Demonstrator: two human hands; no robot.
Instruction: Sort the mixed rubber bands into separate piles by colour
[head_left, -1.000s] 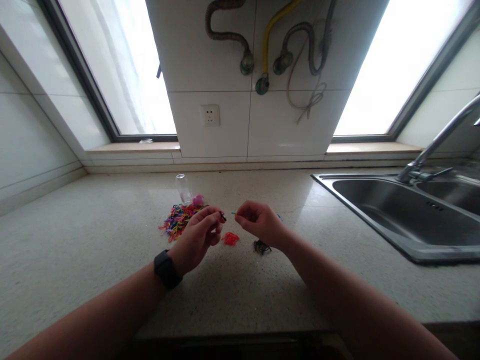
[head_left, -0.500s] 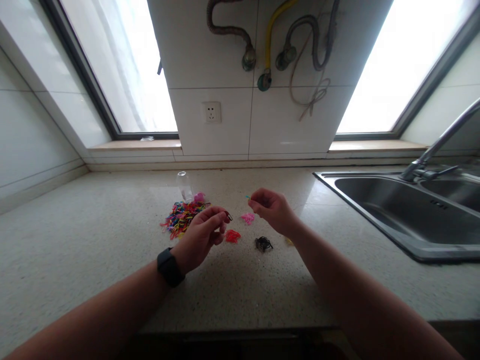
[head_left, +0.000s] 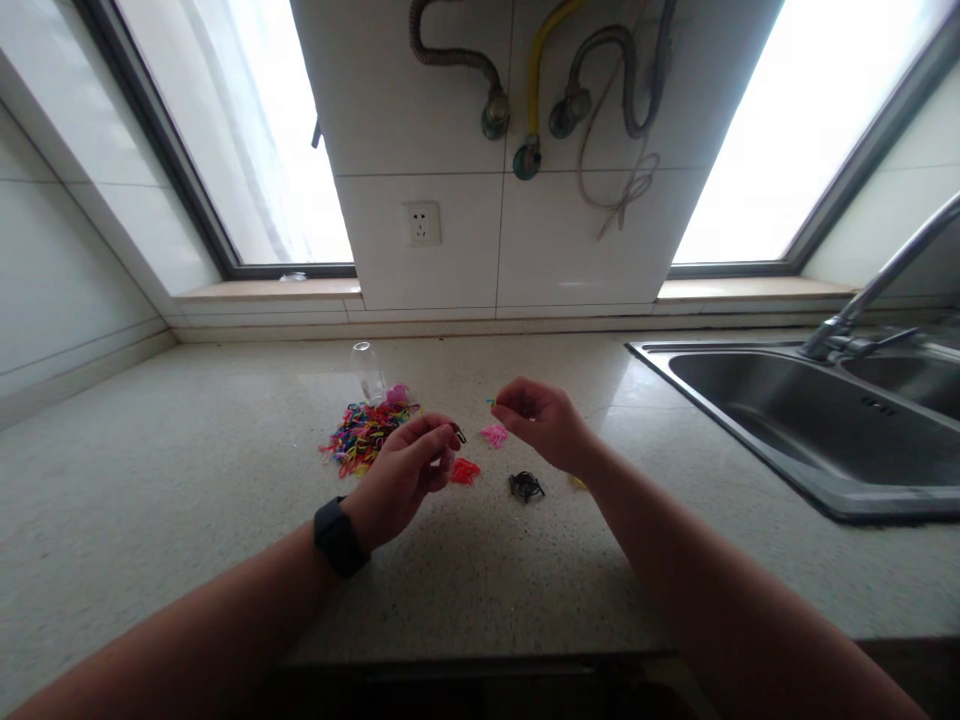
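My left hand (head_left: pixel 411 458), with a black watch (head_left: pixel 340 537) on its wrist, pinches a dark rubber band (head_left: pixel 460 435) between thumb and forefinger. My right hand (head_left: pixel 541 418) hovers to the right, its fingers closed on a small green rubber band (head_left: pixel 492 402). A heap of mixed-colour rubber bands (head_left: pixel 364 437) lies behind and left of my left hand, partly covered by it. Small single-colour piles sit between and below the hands: pink bands (head_left: pixel 494 435), red bands (head_left: pixel 465 471) and black bands (head_left: pixel 526 486). A yellow bit (head_left: pixel 578 483) shows beside my right forearm, mostly hidden.
A clear cup-like container (head_left: pixel 367 372) stands behind the heap, near a pink-purple item (head_left: pixel 397 394). On the right, a steel sink (head_left: pixel 720 450) with a faucet (head_left: pixel 847 325) is set into the speckled counter (head_left: pixel 187 480). Hoses hang on the tiled wall (head_left: pixel 427 120).
My right hand has shifted very slightly to the left with the green band. My left hand stays nearly where it was; the piles look the same.
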